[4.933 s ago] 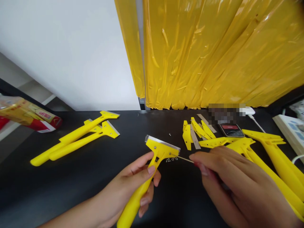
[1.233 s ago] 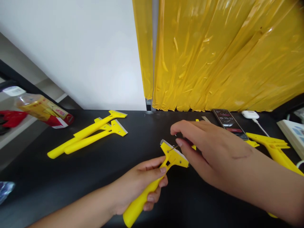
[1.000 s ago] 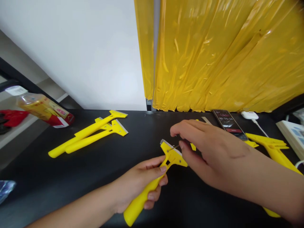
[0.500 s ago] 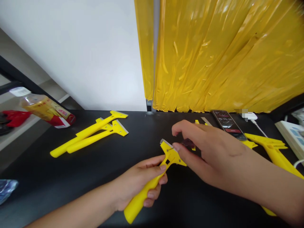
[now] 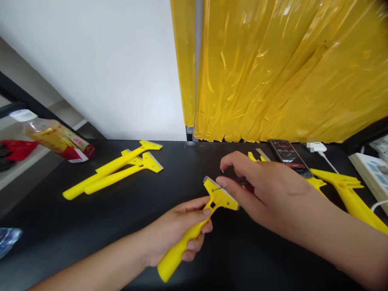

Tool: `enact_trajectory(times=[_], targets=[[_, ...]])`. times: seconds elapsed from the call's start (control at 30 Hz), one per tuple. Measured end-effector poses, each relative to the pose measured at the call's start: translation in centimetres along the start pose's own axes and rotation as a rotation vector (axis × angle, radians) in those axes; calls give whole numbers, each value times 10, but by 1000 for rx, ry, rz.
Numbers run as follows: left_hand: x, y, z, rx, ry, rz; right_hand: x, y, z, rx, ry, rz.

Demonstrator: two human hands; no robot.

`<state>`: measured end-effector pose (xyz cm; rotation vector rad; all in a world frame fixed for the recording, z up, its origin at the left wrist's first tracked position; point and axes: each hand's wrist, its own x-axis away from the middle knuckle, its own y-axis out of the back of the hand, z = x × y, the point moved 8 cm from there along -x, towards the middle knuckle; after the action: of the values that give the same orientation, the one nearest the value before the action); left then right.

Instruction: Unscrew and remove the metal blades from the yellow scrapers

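My left hand (image 5: 178, 230) grips the handle of a yellow plastic scraper (image 5: 178, 252), whose head sits just above my fingers. A steel blade (image 5: 230, 201) runs along the far edge of that head. My right hand (image 5: 266, 190) hovers over the head, pinching a small screwdriver (image 5: 242, 182). Its thin metal shaft reaches a screw on the scraper head, and my fingers hide most of its dark handle. Loose yellow scraper parts and steel blades (image 5: 257, 156) lie just beyond my right hand, partly hidden by it.
On the black table (image 5: 91, 226) lie two assembled yellow scrapers (image 5: 112, 169) at left and another (image 5: 348, 194) at right. A phone (image 5: 291, 152), white earbud case (image 5: 317, 147) and power strip (image 5: 366, 173) stand beyond. A plastic bottle (image 5: 51, 135) lies far left. Yellow plastic sheeting (image 5: 273, 72) hangs behind.
My right hand has shifted slightly left and up, over the scraper head. The scraper has tilted a little in my left hand. The view has shifted slightly.
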<state>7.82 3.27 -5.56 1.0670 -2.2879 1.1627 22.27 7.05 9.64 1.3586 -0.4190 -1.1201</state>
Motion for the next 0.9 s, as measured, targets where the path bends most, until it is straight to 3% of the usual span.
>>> enact_trajectory(times=[0.2,0.33,0.5,0.63,0.7,0.77,0.83,0.9], targets=[[0,-1,-1,-9,-4,8,0,0,1,-51,-27,-26],[0,1,-1,12,-8,-14,-2,-12,-2,-20,-100,67],[0,-1,-2,-14,-5,18,-3,-6,1,-187,-104,46],[7,1,-7,-58,-36,-15,7,9,-17,-385,-279,33],[15,6,-16,-178,-114,-79,19,18,-31,-472,-391,-72],[26,11,-32,-435,-260,-188,33,13,-39,-600,-455,-135],[38,11,-49,-751,-442,-294,46,-10,-43,-825,-527,-93],[45,7,-58,-997,-582,-358,61,-48,-42,-1076,-664,50]])
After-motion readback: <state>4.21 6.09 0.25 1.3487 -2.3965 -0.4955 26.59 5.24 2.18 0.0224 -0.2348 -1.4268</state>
